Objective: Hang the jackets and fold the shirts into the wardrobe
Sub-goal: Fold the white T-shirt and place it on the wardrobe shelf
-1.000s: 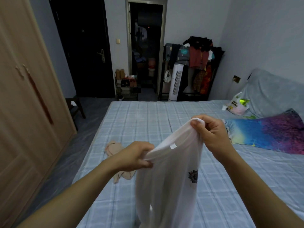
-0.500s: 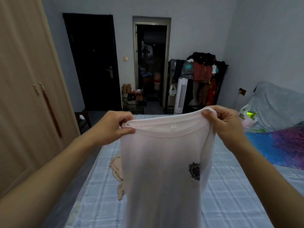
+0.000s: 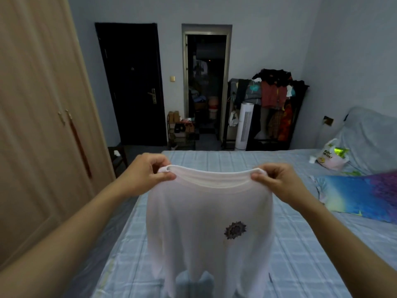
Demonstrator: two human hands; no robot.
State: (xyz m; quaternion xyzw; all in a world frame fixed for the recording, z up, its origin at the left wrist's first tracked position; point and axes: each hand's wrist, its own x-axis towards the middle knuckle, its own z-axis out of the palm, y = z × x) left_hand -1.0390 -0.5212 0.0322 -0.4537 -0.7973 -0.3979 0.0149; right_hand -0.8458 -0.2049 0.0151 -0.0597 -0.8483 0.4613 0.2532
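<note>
left hand (image 3: 148, 173): yours, pinching the left end of the shirt neckline, fingers curled round the fabric
right hand (image 3: 279, 181): yours, pinching the right end of the neckline, thumb and fingers closed on the cloth
shirt (image 3: 206, 222): white, thin, held up in the air between both your hands, neckline stretched level, body hanging straight down in front of the bed; small dark flower print (image 3: 235, 230) right of centre on the chest
shirt hem: runs out of the bottom of the view, can't tell if it touches the bed
bed (image 3: 300, 254): light blue checked sheet, directly behind and below the shirt
wardrobe (image 3: 38, 125): wooden, on your left, doors closed, red tassel (image 3: 80, 147) hanging at the handles
pillow (image 3: 361, 196): blue-purple print, on the bed's right side, well apart from the shirt
plastic bag (image 3: 329, 158): white with a smiley face, on the bed near the far right corner
grey cover (image 3: 371, 134): draped at the right end of the bed behind the bag
clothes rack (image 3: 272, 100): against the far wall, loaded with dark and red garments
tower fan (image 3: 243, 127): white, upright, in front of the rack
doors: dark door (image 3: 133, 82) shut, open doorway (image 3: 206, 82) just right of it
shoe rack (image 3: 181, 132): between the two doors, on the floor
</note>
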